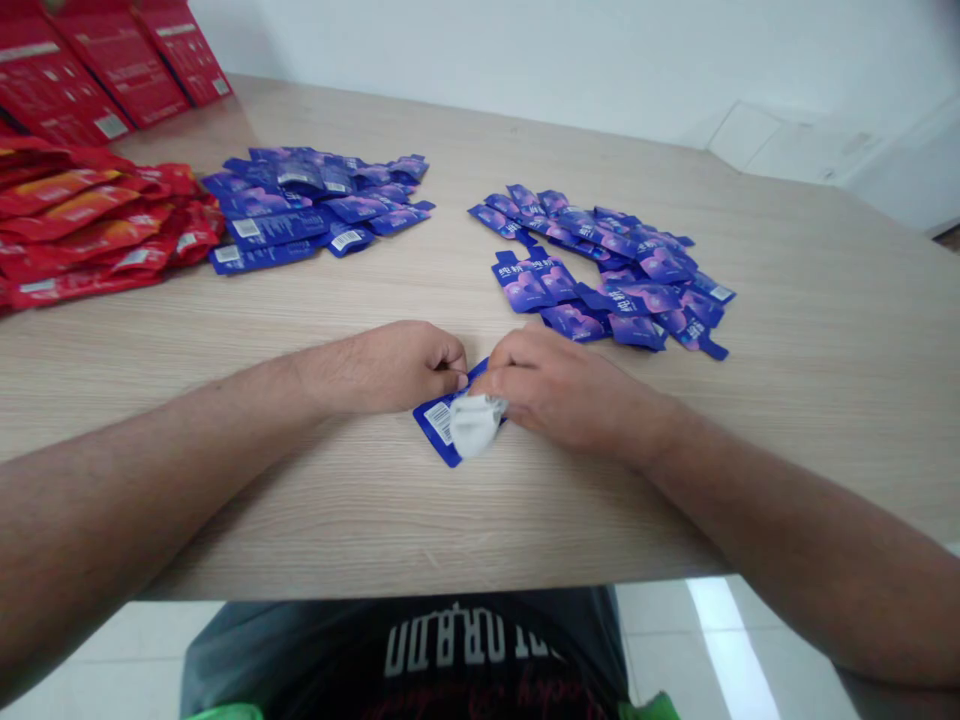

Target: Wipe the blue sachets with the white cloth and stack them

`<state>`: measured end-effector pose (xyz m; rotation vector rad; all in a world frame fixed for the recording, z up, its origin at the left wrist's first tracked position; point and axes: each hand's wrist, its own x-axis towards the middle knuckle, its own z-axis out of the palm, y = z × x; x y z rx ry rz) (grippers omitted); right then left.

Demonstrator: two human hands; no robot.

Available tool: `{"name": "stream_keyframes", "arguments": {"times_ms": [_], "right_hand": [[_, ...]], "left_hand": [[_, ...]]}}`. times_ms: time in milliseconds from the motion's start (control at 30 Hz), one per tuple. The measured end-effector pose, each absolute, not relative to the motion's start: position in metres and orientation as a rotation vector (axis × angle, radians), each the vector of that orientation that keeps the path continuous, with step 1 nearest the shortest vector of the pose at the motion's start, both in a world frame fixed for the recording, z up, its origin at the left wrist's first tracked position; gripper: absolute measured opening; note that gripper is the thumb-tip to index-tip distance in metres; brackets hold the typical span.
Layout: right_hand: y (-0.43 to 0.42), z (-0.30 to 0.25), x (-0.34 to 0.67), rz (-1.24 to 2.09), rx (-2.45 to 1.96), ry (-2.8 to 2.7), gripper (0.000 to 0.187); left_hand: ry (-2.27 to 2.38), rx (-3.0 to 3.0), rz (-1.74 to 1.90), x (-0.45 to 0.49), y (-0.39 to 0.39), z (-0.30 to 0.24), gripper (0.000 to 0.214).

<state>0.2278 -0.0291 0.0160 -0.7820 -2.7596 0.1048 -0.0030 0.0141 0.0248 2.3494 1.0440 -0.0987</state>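
A small blue packet (437, 423) with a white barcode label lies on the table in front of me, tilted at an angle. My left hand (409, 368) is closed, its thumb and curled fingers pinching the packet's upper left edge. From the other side, my right hand (574, 390) grips a crumpled white cloth (476, 425), which lies over the packet's right part and hides it. The fingertips of both hands are close together, and my right fingers cover the packet's far end.
Purple-blue packets (637, 265) lie in a loose pile beyond my right hand. Another pile of blue packets (281, 225) is at the back left, beside stacked red packets (97, 225). Red boxes (112, 70) stand behind them. The wooden table (337, 520) ends at my lap.
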Motion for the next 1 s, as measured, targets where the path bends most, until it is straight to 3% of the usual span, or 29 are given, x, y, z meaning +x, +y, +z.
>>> {"name": "stream_keyframes", "arguments": {"times_ms": [100,233,433,600,800,900,1000], "right_hand": [[-0.031,0.016,0.228,0.182,-0.708,-2.837,0.022],[-0.026,0.013,0.229,0.11,-0.974,-2.641,0.028],[-0.028,0.015,0.226,0.251,-0.738,-2.803,0.023],[-0.027,0.014,0.226,0.153,-0.965,-2.643,0.026],[-0.035,0.016,0.22,0.258,-0.714,-2.822,0.021],[-0.033,0.015,0.223,0.192,-0.949,-2.663,0.024],[-0.037,0.015,0.218,0.116,-0.886,-2.668,0.02]], "left_hand": [[1.025,2.346,-0.097,-0.003,0.014,0.025,0.024],[1.043,2.344,-0.093,-0.003,0.013,0.026,0.021],[1.029,2.351,-0.106,-0.004,0.013,0.025,0.024],[1.047,2.349,-0.114,-0.003,0.013,0.026,0.021],[1.019,2.36,-0.106,-0.003,0.014,0.026,0.023],[1.045,2.359,-0.106,-0.003,0.013,0.025,0.023],[1.045,2.378,-0.109,-0.003,0.014,0.024,0.022]]}}
